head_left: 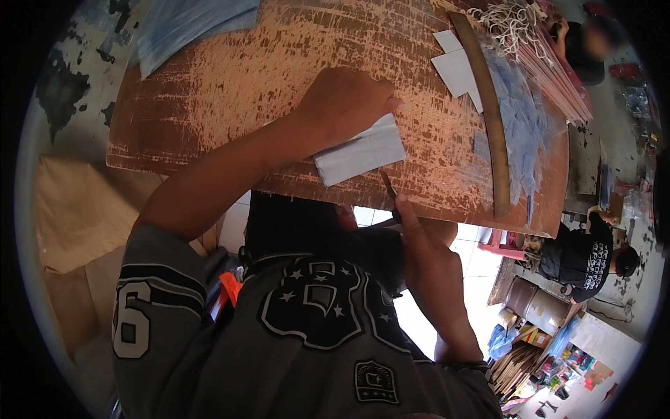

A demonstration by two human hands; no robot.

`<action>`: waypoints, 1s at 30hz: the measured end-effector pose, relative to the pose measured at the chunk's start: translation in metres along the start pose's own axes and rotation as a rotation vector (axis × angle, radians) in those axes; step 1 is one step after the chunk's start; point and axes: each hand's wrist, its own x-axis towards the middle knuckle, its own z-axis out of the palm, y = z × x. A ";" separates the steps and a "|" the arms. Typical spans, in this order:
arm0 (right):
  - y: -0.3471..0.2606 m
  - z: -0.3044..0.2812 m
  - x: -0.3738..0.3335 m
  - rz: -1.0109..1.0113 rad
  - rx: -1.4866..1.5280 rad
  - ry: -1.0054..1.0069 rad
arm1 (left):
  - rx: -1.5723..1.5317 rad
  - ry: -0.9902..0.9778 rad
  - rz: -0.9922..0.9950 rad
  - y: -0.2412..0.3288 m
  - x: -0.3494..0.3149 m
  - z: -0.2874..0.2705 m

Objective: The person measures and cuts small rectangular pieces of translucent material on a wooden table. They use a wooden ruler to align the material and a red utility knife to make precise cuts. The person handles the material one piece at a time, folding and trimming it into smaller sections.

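Observation:
A flat pale grey rectangular piece (363, 152), perhaps a stack of thin sheets, lies near the front edge of the scratched wooden table (244, 77). My left hand (349, 101) is closed above its far edge, the forearm crossing over the table from the left. The curled fingers face away, so what they hold, if anything, is hidden. At the table's front edge my right hand (424, 244) is closed round the dark handle of a knife (389, 184). Its narrow blade points up and away, close to the grey piece's near right corner.
A long curved wooden strip (488, 112) lies on the right, between small white pieces (457, 72) and scattered bluish pieces (516, 126). White cords (509, 28) and pink rods (558, 77) sit at the far right. Bluish sheets (195, 28) lie far left. Another person (579, 255) is beyond the table.

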 end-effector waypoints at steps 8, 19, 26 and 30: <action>0.005 0.023 0.029 -0.107 0.004 0.275 | -0.027 0.002 0.020 0.001 0.000 -0.001; -0.005 0.023 0.041 -0.048 0.026 0.189 | -0.034 0.124 0.085 -0.005 -0.002 0.008; -0.002 0.021 0.042 -0.071 -0.005 0.175 | -0.030 0.121 0.073 -0.005 -0.003 0.008; -0.004 0.021 0.042 -0.069 -0.029 0.187 | -0.018 0.117 0.078 -0.004 -0.002 0.008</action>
